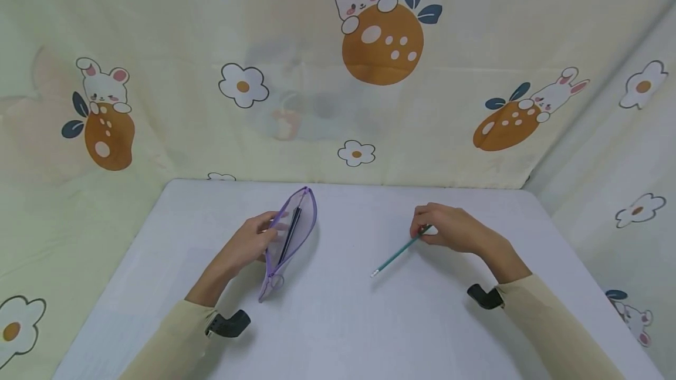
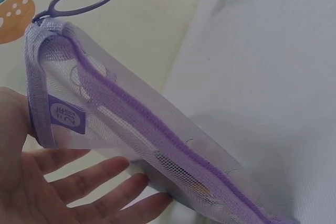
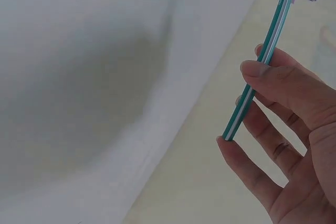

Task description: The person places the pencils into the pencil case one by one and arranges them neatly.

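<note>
My left hand [image 1: 248,248] holds a purple mesh pencil pouch [image 1: 306,228] upright above the table, its zippered mouth spread wide. Through that mouth a dark pen-like stick [image 1: 289,238] is visible inside. A purple ring [image 2: 84,2] hangs off the pouch's end in the left wrist view, near a small purple label [image 2: 67,115]. To the right, my right hand [image 1: 456,228] pinches a teal pencil [image 1: 396,255] near one end between thumb and fingers. The pencil's white-tipped end slants down and left toward the pouch. White stripes run along the pencil [image 3: 278,22] in the right wrist view.
Both hands are over a white table [image 1: 338,333]. A cream curtain [image 1: 185,28] printed with rabbits, orange fruit and flowers rises behind the table's far edge and along its sides. Dark wrist camera mounts [image 1: 228,324] stick out from both sleeves.
</note>
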A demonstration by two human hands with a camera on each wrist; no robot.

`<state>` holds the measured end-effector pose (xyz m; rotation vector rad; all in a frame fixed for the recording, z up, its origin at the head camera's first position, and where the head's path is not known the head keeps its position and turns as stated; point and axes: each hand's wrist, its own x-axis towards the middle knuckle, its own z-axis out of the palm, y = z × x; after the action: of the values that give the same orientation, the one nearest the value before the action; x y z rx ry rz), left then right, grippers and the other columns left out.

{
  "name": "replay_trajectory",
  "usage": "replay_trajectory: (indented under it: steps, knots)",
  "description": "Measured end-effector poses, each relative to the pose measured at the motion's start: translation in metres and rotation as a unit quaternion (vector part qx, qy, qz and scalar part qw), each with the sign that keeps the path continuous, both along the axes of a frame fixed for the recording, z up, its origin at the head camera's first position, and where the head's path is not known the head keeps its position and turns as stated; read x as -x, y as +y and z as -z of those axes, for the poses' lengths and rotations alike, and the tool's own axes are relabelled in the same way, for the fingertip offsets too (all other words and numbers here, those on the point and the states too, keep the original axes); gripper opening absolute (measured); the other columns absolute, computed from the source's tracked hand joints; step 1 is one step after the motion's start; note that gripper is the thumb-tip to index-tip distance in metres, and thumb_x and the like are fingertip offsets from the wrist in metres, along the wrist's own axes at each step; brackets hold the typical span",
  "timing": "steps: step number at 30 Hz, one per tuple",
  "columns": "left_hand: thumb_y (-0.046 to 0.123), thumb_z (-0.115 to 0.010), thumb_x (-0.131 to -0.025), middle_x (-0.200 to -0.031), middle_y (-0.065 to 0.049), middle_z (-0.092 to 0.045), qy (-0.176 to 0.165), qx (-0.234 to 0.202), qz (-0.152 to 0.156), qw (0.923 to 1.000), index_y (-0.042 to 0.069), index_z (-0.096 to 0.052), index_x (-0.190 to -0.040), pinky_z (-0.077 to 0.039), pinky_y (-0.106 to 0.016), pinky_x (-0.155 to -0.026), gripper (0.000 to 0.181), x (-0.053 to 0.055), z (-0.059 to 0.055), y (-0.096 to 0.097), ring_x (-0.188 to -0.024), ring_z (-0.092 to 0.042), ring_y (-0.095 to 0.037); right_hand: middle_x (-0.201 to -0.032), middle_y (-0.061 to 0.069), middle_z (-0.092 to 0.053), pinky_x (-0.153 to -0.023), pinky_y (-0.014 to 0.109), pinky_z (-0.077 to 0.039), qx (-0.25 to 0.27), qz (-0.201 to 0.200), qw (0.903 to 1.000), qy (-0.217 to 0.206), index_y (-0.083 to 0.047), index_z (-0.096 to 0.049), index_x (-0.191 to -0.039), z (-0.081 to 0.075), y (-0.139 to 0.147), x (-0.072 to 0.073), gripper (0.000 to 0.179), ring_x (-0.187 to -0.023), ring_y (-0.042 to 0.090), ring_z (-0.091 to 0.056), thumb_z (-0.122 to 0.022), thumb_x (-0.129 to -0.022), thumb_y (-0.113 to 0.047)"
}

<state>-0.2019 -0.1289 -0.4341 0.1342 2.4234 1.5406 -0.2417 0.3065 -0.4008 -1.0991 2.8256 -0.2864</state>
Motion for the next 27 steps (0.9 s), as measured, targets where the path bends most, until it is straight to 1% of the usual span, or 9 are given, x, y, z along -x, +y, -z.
replay_trajectory:
  steps: [6,13,18,22,27]
  knots:
    - [0.017,-0.046,-0.102,-0.142,-0.017,-0.060,0.000,-0.001,-0.001,1.0000,0.013,-0.047,-0.150,-0.061,-0.041,-0.072,0.049,0.000,0.000,0.000,-0.123,-0.062,-0.039,-0.095,-0.017,-0.062,-0.076,0.033,-0.054,-0.002,-0.013,0.9999,0.006,-0.031,-0.075,-0.092,-0.011,-0.016,0.008,0.026,-0.093,0.011,-0.060,-0.083,-0.082,-0.008]
    - [0.016,-0.046,-0.102,-0.142,-0.016,-0.060,0.004,-0.003,0.001,1.0000,0.014,-0.049,-0.149,-0.061,-0.041,-0.072,0.047,0.000,0.000,-0.001,-0.121,-0.063,-0.039,-0.096,-0.017,-0.063,-0.080,0.031,-0.055,0.018,-0.037,0.9991,0.013,-0.030,-0.076,-0.093,-0.025,-0.040,0.017,0.023,-0.092,0.009,-0.060,-0.083,-0.083,-0.010]
    - [0.016,-0.046,-0.102,-0.142,-0.016,-0.060,0.003,-0.002,0.002,1.0000,0.013,-0.049,-0.149,-0.061,-0.041,-0.072,0.047,0.000,-0.001,-0.001,-0.122,-0.062,-0.039,-0.097,-0.016,-0.064,-0.084,0.031,-0.056,0.028,-0.054,0.9980,0.013,-0.029,-0.077,-0.095,-0.035,-0.057,0.023,0.022,-0.095,0.008,-0.062,-0.082,-0.084,-0.011]
    - [0.017,-0.046,-0.102,-0.142,-0.017,-0.060,0.001,-0.002,0.003,1.0000,0.014,-0.049,-0.149,-0.060,-0.041,-0.073,0.047,-0.001,-0.002,0.000,-0.124,-0.061,-0.040,-0.099,-0.017,-0.064,-0.084,0.032,-0.055,0.027,-0.065,0.9974,0.011,-0.030,-0.076,-0.096,-0.043,-0.069,0.028,0.020,-0.098,0.008,-0.063,-0.081,-0.086,-0.012]
    - [0.017,-0.046,-0.102,-0.143,-0.019,-0.059,0.001,-0.015,0.011,0.9998,0.015,-0.049,-0.150,-0.061,-0.041,-0.072,0.048,-0.001,-0.002,-0.002,-0.127,-0.059,-0.042,-0.100,-0.015,-0.063,-0.083,0.032,-0.054,0.033,-0.073,0.9968,0.007,-0.029,-0.076,-0.097,-0.051,-0.084,0.034,0.018,-0.098,0.007,-0.063,-0.079,-0.088,-0.013]
